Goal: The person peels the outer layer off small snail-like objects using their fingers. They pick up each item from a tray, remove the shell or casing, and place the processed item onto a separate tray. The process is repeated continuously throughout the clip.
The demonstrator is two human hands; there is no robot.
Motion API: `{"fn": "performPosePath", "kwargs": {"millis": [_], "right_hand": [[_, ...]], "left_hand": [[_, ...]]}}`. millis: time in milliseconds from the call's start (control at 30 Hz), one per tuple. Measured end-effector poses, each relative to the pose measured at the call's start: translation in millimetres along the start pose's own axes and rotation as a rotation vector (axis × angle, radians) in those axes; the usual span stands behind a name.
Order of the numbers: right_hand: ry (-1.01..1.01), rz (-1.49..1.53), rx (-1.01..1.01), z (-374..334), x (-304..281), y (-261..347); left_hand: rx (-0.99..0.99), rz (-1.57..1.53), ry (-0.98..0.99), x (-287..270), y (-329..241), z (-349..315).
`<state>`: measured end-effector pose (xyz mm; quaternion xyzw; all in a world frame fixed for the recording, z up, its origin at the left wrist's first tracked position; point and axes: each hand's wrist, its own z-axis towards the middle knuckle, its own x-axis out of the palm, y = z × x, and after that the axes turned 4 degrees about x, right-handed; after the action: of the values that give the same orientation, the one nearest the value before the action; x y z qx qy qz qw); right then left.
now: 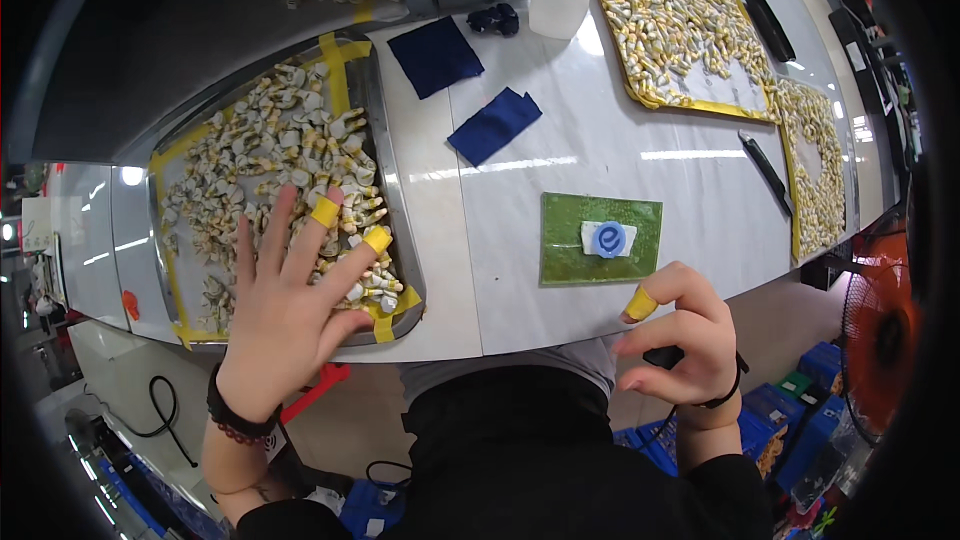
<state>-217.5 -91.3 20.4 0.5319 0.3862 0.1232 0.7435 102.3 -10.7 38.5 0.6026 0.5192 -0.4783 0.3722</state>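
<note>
My left hand [285,305] is spread flat over a metal tray [405,275] edged with yellow tape. Small white-and-yellow pieces [270,130] fill the tray, and its fingertips reach among them; nothing shows gripped. Yellow tape wraps two of its fingers. My right hand [690,335] hovers by the table's front edge, loosely curled with thumb and fingers apart and nothing seen between them. Yellow tape covers its index fingertip. Beyond it lies a green rectangular mat [560,240], on which a small white pad [590,231] bears a round blue piece [609,239].
Two dark-blue cloths [495,127] lie past the mat, near a white squeeze bottle [560,5]. At the right are two yellow-edged trays [680,25] of similar pieces and a black-handled cutter [765,170]. An orange fan [885,330] stands beyond the table's right end.
</note>
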Motion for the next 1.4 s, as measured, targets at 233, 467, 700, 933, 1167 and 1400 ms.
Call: {"fn": "performPosePath", "kwargs": {"millis": [233,467,700,933,1167,1400], "right_hand": [[-0.053,-0.004,0.022,-11.8,-5.0,-6.0],[-0.064,0.032,-0.001,-11.6,-1.4,-11.8],[-0.043,0.036,-0.06,-4.8,3.3,-9.1],[-0.063,0.041,-0.061,-10.4,2.8,-4.4],[-0.065,0.048,-0.108,-5.3,6.5,-4.5],[-0.069,0.042,-0.106,-7.6,7.4,-2.6]], "left_hand": [[-0.23,-0.041,-0.003,9.8,69.2,-27.0],[-0.339,-0.135,-0.07,41.8,93.5,-41.7],[-0.361,-0.19,-0.099,35.9,100.9,-24.9],[-0.258,-0.078,-0.04,8.3,87.0,-13.7],[-0.164,-0.044,0.085,5.3,61.9,15.4],[-0.238,-0.027,0.022,23.6,61.5,11.0]]}}
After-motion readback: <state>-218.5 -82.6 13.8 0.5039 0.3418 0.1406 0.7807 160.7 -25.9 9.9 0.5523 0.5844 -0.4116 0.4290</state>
